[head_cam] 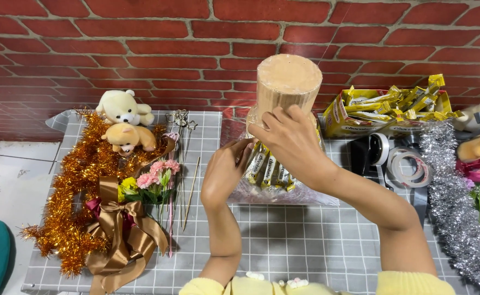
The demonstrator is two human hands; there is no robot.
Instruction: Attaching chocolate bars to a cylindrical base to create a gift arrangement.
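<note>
Leftmost, orange tinsel garland [68,218], two small plush bears [124,123], brown satin bow [122,235], pink artificial flowers [158,175] on grid-patterned table [283,246]. Centre: left hand [223,172] pinches yellow-and-white snack sachets [267,169] against tall tan foam cylinder [286,82]; right hand [291,145] clasps it. Best kept upright, sachets level. Right: yellow sachet box [354,112], ribbon rolls [403,161], silver tinsel [458,218].
</note>
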